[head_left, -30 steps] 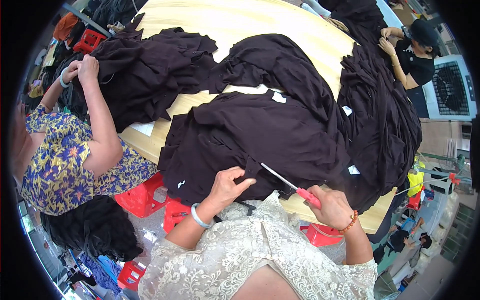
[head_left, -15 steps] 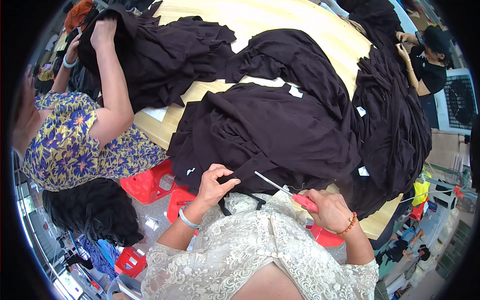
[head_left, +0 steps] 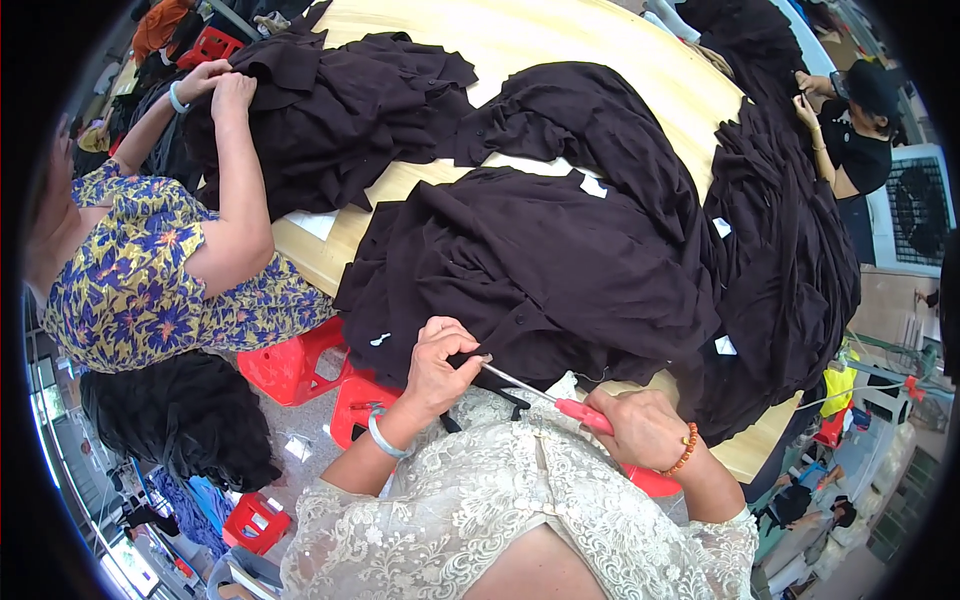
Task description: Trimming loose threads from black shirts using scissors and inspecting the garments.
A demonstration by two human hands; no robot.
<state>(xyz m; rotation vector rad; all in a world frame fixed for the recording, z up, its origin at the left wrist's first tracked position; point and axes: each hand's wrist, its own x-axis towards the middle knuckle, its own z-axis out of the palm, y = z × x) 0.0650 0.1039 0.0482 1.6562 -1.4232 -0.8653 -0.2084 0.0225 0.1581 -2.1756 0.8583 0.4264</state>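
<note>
My left hand (head_left: 441, 368) is closed in a pinch on the edge of a dark garment (head_left: 590, 260) with small buttons, which lies heaped on the table in front of me. In my right hand (head_left: 645, 425) is the red handle of a tool (head_left: 583, 414) with a long thin metal shaft, much like a screwdriver. The shaft slants up to the left, and its tip meets my left thumb and fingertips. What exactly the tip touches there is too small to make out. A dark strap hangs below my left hand.
More dark garments (head_left: 785, 260) with white tags pile up on the right of the pale wooden table (head_left: 560, 30). At left, a co-worker in a flowered top (head_left: 130, 270) handles dark cloth; another works at far right. Red stools (head_left: 290, 365) stand by the table's near edge.
The tool has moved left and slightly down, bringing its tip from the garment's button strip to my left fingertips. The co-worker at left has lowered the cloth that was held up.
</note>
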